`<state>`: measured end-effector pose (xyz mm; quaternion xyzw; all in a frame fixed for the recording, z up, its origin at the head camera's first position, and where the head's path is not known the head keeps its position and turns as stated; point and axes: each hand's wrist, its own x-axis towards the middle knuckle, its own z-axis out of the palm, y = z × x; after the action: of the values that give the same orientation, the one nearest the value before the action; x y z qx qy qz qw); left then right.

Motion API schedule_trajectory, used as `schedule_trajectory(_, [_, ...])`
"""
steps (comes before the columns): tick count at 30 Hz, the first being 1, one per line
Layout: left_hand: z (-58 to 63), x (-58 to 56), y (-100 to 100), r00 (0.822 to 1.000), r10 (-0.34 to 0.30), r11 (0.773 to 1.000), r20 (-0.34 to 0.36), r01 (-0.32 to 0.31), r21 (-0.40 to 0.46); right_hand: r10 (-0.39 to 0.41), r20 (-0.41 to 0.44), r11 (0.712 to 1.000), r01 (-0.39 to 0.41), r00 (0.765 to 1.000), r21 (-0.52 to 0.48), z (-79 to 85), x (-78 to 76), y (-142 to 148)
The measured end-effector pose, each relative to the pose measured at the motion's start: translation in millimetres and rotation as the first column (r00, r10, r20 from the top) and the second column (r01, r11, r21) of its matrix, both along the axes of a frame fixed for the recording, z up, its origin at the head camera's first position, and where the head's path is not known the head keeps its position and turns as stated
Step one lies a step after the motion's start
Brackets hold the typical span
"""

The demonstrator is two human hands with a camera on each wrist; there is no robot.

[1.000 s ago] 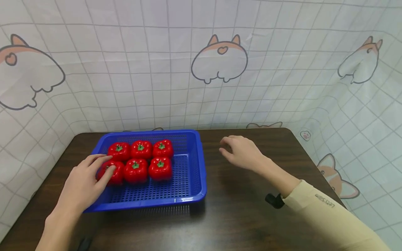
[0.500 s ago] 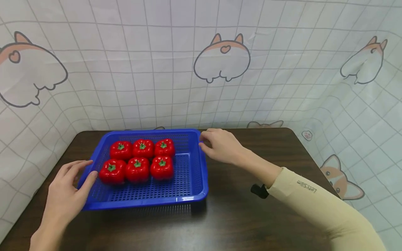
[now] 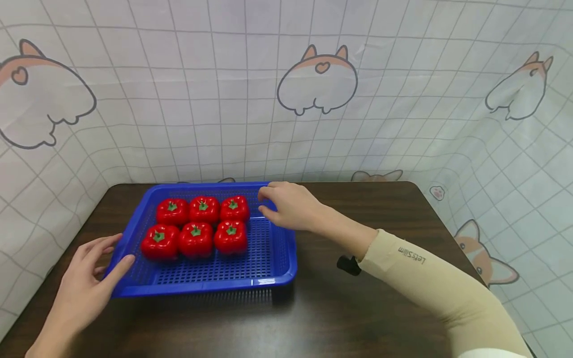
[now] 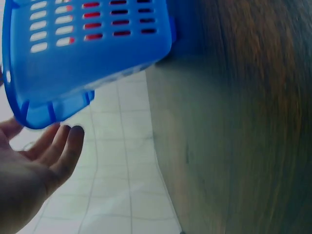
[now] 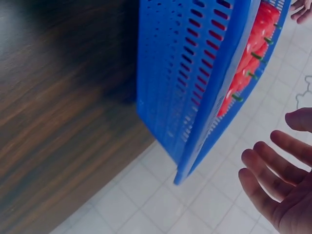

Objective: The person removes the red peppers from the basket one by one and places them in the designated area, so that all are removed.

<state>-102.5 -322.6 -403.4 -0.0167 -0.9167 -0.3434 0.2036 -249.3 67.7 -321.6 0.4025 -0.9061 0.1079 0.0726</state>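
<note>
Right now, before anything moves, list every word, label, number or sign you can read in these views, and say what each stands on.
"Let'sSlim": on the pale right sleeve, upside down in the head view; small, so the apostrophe is uncertain.
No other text is readable: none shows on the blue basket or red peppers, and the backdrop shows only grid lines and drawings.

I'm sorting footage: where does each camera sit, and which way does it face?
Head: worn on the head, facing forward and down at the basket, peppers and table; left hand and right hand show.
Left wrist: worn there, facing the basket's slotted wall; left hand shows.
Right wrist: worn there, facing basket and peppers; both hands show.
Both wrist views share basket and table.
</note>
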Motion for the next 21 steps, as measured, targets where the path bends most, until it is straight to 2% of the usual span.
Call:
schedule_trajectory(5, [0.0,4.2,-6,0.996,-0.088,0.996,0.026,0.089,-0.026,0.02,0.03,0.999,-0.021,0.999,0.044,1.6,-1.0,-14])
schedule_trajectory(12, [-3.1,10.3,-9,0.976,-0.208,0.975,0.068,0.212,-0.065,0.03,0.074,0.994,-0.038,0.997,0.107,1.4,-1.1,-31])
schedule_trajectory(21, [-10.8,13.9,-13,0.965,-0.254,0.963,0.062,0.258,-0.076,0.059,0.202,0.972,-0.102,0.978,0.21,0.7,0.5,-50])
